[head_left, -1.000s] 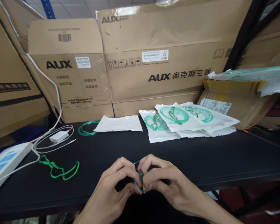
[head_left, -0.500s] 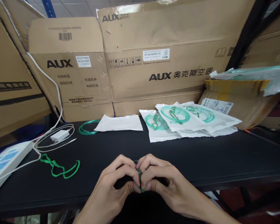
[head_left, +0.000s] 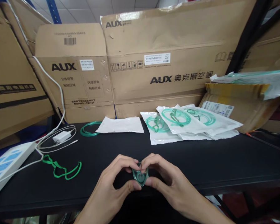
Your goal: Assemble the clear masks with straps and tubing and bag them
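Near the front edge of the black table, a small clear green plastic piece (head_left: 140, 177) is pinched between my two hands. My left hand (head_left: 119, 177) grips its left side with thumb and fingers. On the right side, my right hand (head_left: 162, 175) holds it the same way, its index fingertip at the upper rim. A round green part shows inside the piece. A green elastic strap (head_left: 60, 169) lies to the left of my hands. Farther back are a coiled green tube (head_left: 88, 129) and a flat white packet (head_left: 121, 125).
Several white bags with green tubing (head_left: 179, 121) lie at the back right, beside an open cardboard box (head_left: 238, 102). On the left are a white power strip (head_left: 9, 165) and a charger (head_left: 62, 137) with its cable. Large cartons (head_left: 128, 90) stand behind.
My fingers have shifted on the green piece, which now looks more open, with its round inner part showing. The camera view has moved slightly.
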`<state>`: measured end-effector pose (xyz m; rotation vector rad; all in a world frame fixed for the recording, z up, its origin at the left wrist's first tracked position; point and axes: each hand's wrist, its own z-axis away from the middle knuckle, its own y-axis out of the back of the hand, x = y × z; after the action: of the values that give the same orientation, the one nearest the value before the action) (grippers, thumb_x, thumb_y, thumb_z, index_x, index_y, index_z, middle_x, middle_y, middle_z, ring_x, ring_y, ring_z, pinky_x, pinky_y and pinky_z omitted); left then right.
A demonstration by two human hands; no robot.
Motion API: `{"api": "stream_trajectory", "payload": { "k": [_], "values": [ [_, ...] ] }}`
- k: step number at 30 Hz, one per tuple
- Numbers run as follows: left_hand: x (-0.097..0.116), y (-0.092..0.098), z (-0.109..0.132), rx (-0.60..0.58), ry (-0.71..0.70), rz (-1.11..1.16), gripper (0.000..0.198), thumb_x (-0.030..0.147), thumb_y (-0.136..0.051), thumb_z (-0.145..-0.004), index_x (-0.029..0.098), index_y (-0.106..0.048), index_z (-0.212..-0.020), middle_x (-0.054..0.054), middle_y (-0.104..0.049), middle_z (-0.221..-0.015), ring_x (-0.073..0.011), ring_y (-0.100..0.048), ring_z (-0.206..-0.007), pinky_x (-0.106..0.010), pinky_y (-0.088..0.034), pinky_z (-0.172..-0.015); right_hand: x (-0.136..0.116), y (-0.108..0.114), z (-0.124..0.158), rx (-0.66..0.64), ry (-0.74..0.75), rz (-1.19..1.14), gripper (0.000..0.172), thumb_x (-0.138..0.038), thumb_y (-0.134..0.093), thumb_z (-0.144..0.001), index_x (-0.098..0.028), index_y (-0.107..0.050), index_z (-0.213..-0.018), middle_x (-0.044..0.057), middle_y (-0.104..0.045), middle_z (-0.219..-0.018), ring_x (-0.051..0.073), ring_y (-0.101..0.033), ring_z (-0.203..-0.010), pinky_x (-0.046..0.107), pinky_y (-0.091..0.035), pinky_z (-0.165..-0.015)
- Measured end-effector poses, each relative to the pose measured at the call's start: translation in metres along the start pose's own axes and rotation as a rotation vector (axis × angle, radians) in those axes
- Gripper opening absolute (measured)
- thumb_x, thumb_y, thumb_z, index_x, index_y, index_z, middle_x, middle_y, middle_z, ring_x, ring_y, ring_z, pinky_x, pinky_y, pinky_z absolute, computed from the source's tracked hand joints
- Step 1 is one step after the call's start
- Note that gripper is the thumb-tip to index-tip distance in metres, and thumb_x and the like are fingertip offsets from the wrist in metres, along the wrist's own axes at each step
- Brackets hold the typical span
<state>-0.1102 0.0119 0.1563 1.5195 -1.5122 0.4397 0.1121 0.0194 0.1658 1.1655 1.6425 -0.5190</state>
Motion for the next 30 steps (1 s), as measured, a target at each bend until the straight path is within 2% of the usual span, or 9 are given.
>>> {"api": "stream_trajectory", "payload": {
  "k": [3, 6, 10, 17, 23, 30],
  "values": [
    [-0.0018, 0.0009, 0.0010, 0.013, 0.030, 0.025, 0.031, 0.014, -0.077, -0.095, 0.037, -0.069, -0.116, 0.002, -0.069, -0.121, -0.0201, -0.066, -0.119, -0.026, -0.053, -0.098, 0.0003, -0.0004, 0.0002, 0.017, -0.021, -0.015, 0.021, -0.014, -0.074, -0.097, -0.028, -0.067, -0.111, -0.002, -0.066, -0.107, 0.018, -0.066, -0.104, 0.031, -0.051, -0.095],
    [-0.0027, 0.0009, 0.0013, 0.018, 0.042, 0.025, 0.037, 0.010, -0.078, -0.093, 0.039, -0.070, -0.116, 0.004, -0.070, -0.123, -0.0192, -0.066, -0.124, -0.024, -0.052, -0.102, -0.0011, -0.0010, -0.0004, 0.019, 0.019, 0.046, 0.026, -0.009, -0.079, -0.092, -0.028, -0.070, -0.109, -0.003, -0.068, -0.105, 0.017, -0.066, -0.102, 0.028, -0.050, -0.095],
    [-0.0036, -0.0001, 0.0009, 0.027, 0.042, 0.064, 0.040, 0.010, -0.079, -0.093, 0.041, -0.071, -0.117, 0.007, -0.071, -0.122, -0.0167, -0.065, -0.129, -0.020, -0.050, -0.108, -0.0018, -0.0014, -0.0008, 0.028, 0.092, 0.063, 0.023, -0.011, -0.079, -0.093, -0.027, -0.071, -0.107, -0.002, -0.070, -0.105, 0.016, -0.067, -0.101, 0.028, -0.050, -0.096],
    [-0.0025, 0.0000, 0.0003, 0.004, 0.033, 0.089, 0.032, 0.021, -0.078, -0.097, 0.042, -0.072, -0.121, 0.007, -0.075, -0.125, -0.0161, -0.065, -0.134, -0.020, -0.050, -0.112, -0.0009, -0.0025, -0.0007, 0.061, 0.169, 0.091, 0.023, -0.008, -0.079, -0.092, -0.026, -0.071, -0.104, -0.002, -0.069, -0.100, 0.016, -0.067, -0.097, 0.029, -0.052, -0.091],
    [0.0001, 0.0033, 0.0015, -0.030, -0.055, 0.001, 0.028, 0.018, -0.063, -0.107, 0.038, -0.072, -0.125, 0.004, -0.076, -0.127, -0.0141, -0.068, -0.128, -0.019, -0.053, -0.107, 0.0003, -0.0013, 0.0020, 0.104, 0.269, 0.130, 0.031, -0.006, -0.079, -0.086, -0.027, -0.068, -0.107, -0.001, -0.066, -0.101, 0.018, -0.065, -0.095, 0.031, -0.052, -0.086],
    [0.0034, 0.0033, 0.0025, -0.032, -0.194, -0.090, 0.023, 0.011, -0.062, -0.106, 0.029, -0.073, -0.116, 0.000, -0.078, -0.114, -0.0157, -0.073, -0.115, -0.021, -0.056, -0.099, 0.0081, 0.0000, 0.0032, 0.112, 0.379, 0.206, 0.037, -0.005, -0.077, -0.083, -0.026, -0.065, -0.110, 0.001, -0.062, -0.102, 0.019, -0.062, -0.092, 0.033, -0.052, -0.081]
  ]
}}
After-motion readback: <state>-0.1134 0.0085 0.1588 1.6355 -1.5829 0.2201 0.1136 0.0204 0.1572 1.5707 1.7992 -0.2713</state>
